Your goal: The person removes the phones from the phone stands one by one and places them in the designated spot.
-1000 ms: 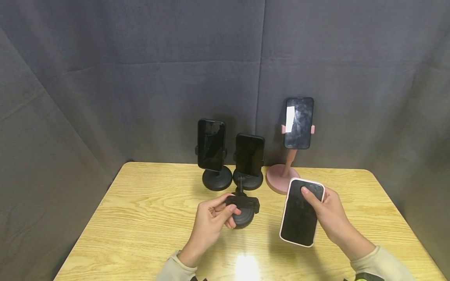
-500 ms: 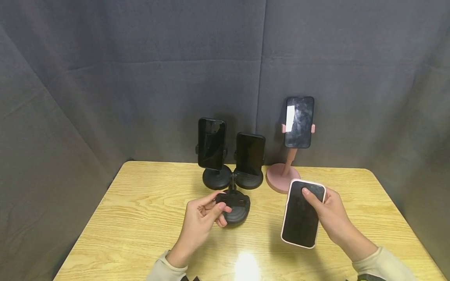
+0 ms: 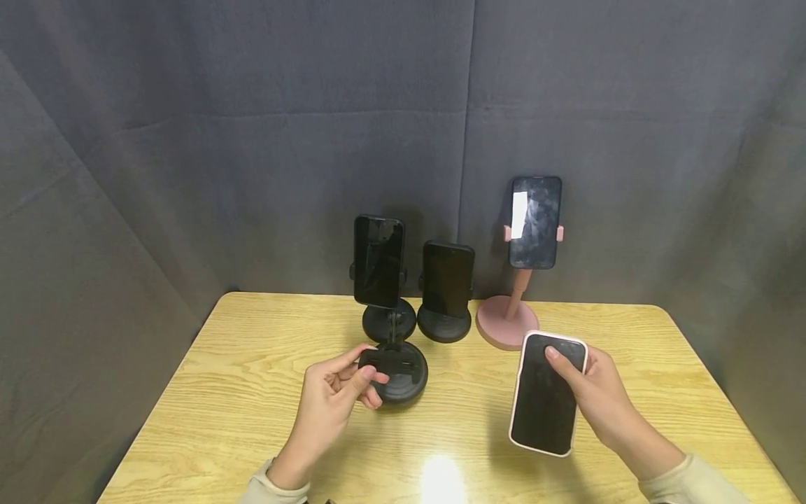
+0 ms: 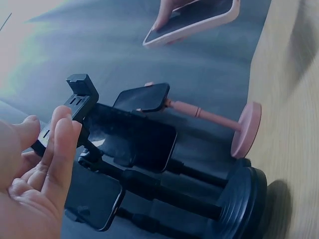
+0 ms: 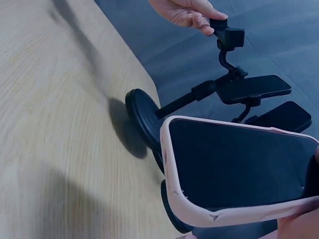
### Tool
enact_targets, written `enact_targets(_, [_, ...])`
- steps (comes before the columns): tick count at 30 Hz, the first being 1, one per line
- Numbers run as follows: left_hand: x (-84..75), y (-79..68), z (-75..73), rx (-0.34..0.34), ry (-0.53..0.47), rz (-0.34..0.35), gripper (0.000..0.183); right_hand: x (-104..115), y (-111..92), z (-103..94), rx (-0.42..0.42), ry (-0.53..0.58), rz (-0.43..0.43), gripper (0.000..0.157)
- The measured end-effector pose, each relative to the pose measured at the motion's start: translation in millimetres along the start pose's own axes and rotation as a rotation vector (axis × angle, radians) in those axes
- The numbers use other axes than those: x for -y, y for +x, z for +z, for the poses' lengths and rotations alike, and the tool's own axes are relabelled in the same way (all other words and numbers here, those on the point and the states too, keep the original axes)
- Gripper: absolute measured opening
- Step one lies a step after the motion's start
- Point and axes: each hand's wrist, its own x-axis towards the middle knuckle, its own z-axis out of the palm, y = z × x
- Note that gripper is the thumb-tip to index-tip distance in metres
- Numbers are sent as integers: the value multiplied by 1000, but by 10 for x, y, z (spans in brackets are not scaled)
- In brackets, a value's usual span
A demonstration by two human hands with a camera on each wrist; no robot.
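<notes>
My left hand (image 3: 329, 400) pinches the clamp end of a black phone stand (image 3: 406, 386), thumb in front and fingers behind. Nothing sits in that clamp. In the left wrist view the stand's jointed arm and pole (image 4: 164, 196) run down to a round base (image 4: 244, 199). My right hand (image 3: 601, 402) grips a phone (image 3: 546, 400) in a pale pink case, screen toward me, with the thumb lying across the screen near its top. It is held over the table, right of the stand. In the right wrist view the phone (image 5: 239, 164) covers part of the scene behind.
Behind the stand, two more black stands hold dark phones (image 3: 379, 262) (image 3: 447, 280). To their right a pink stand (image 3: 497, 322) holds another phone (image 3: 535, 224) higher up. The wooden table (image 3: 220, 392) ends at a grey curtain (image 3: 283, 175).
My left hand has moved left across the table with the black stand, from before the middle phone to before the left one. The right hand and its phone have shifted slightly right and toward me.
</notes>
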Motion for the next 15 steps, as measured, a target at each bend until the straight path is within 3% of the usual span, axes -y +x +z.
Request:
enact_targets(9, [-47,-47,-173,-28,42,24,35,-76,-110,-145,83,-45,31,22])
enact_targets(15, [-66,-71,-281,-54,44,34,38,-131,-148,-226,71,-53,58,22])
